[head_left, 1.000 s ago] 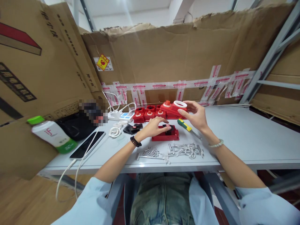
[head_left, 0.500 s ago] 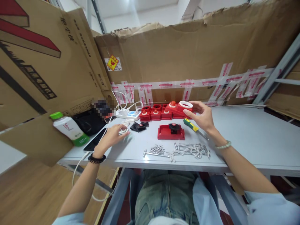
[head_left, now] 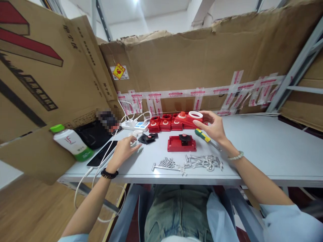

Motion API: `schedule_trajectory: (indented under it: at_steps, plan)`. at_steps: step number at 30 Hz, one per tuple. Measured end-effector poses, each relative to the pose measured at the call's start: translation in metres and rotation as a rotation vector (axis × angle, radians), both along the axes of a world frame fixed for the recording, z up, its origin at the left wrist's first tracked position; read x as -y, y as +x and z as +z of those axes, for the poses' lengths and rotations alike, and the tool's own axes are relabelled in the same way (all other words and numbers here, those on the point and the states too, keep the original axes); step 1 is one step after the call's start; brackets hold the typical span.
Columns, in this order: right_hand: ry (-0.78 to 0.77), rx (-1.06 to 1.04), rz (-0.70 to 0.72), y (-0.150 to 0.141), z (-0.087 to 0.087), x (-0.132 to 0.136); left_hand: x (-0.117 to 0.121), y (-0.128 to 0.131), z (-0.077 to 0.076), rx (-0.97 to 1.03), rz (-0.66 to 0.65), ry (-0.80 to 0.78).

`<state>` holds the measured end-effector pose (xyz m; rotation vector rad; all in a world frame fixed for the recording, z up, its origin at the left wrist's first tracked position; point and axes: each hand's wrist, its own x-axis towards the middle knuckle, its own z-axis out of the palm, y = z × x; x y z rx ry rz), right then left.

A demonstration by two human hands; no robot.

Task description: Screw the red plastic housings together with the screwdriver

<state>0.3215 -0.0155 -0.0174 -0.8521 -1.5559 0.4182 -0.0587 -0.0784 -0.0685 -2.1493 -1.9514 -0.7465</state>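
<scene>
My right hand (head_left: 213, 127) holds a red plastic housing with a white ring (head_left: 191, 117) above the back of the table. My left hand (head_left: 124, 150) rests on the grey table (head_left: 264, 148) beside a coiled white cable (head_left: 135, 134), fingers loosely curled toward it; whether they pinch it is unclear. A red base plate with a black part (head_left: 182, 143) lies between my hands. A yellow-green screwdriver (head_left: 205, 138) lies under my right hand.
A row of red housings (head_left: 163, 123), black parts (head_left: 147, 138), a power strip (head_left: 137, 126), a phone (head_left: 102, 154), a green-capped bottle (head_left: 72, 143) and a black pouch (head_left: 92, 133) sit left. Screws and metal clips (head_left: 189, 163) lie at the front edge. Cardboard walls surround the table.
My left hand left the red base plate and went left to the coiled white cable, where it has stayed. My right hand kept holding the housing. The view swung left.
</scene>
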Motion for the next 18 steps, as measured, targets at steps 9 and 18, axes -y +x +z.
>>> schedule_trajectory:
  at_steps: [9,18]
  plan:
    - [0.015,-0.019,0.003,0.002,0.001,0.000,-0.027,0.125,0.051,0.352,-0.685,0.056]
    - [0.041,-0.025,0.011,0.002,0.002,0.000,-0.064,0.166,0.044,0.286,-0.782,-0.074]
